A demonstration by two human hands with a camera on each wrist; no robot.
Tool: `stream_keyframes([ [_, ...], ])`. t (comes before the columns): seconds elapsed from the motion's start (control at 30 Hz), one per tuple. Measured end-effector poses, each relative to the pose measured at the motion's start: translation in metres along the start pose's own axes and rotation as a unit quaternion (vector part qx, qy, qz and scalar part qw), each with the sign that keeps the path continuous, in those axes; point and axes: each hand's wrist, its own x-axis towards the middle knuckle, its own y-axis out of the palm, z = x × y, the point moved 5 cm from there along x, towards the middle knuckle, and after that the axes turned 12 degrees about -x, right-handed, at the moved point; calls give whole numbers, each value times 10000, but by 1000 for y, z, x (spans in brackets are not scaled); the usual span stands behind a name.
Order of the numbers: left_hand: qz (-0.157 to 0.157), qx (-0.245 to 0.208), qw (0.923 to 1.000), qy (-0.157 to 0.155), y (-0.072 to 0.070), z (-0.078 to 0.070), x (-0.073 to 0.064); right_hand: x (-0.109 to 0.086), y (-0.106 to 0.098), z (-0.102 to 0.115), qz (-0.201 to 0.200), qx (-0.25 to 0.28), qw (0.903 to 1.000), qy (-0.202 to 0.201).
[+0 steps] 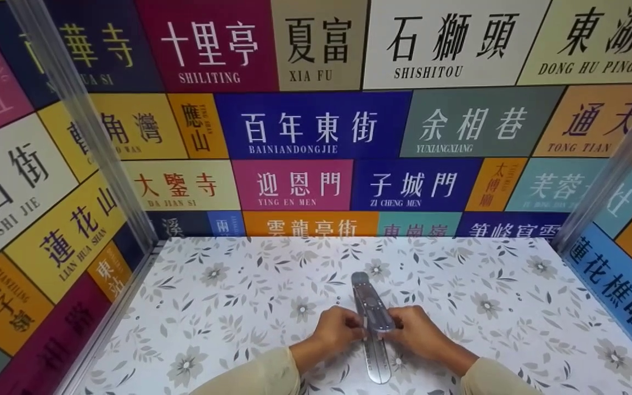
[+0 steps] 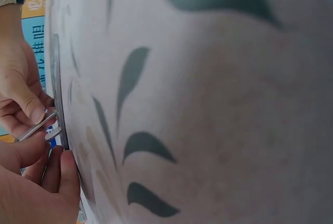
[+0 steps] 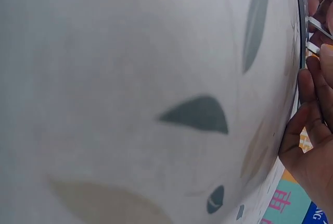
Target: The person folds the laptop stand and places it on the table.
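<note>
A long, narrow metal device (image 1: 377, 356) with rounded ends lies lengthwise on the table; its exact kind is unclear. Darker upper parts (image 1: 371, 299) with small rivet-like dots sit along its far half. My left hand (image 1: 339, 331) holds it from the left side, fingers and thumb bent at its middle. Opposite, my right hand (image 1: 417, 332) pinches the near end of the upper part. In the left wrist view, thin metal pieces (image 2: 39, 125) stick out from the flat strip (image 2: 58, 88) between the fingertips. The fingers hide part of the middle.
The table (image 1: 228, 307) has a white covering printed with grey flowers and leaves. Upright panels with coloured signs (image 1: 316, 126) enclose it at the back and both sides. Clear corner posts (image 1: 102, 142) stand at the left and right.
</note>
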Motion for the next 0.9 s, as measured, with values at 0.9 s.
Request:
stream_keyframes([
  [0.9,-286,-1375,9877,-687,5,-1,1,7,-4,15,-799,-804,9935,-64],
])
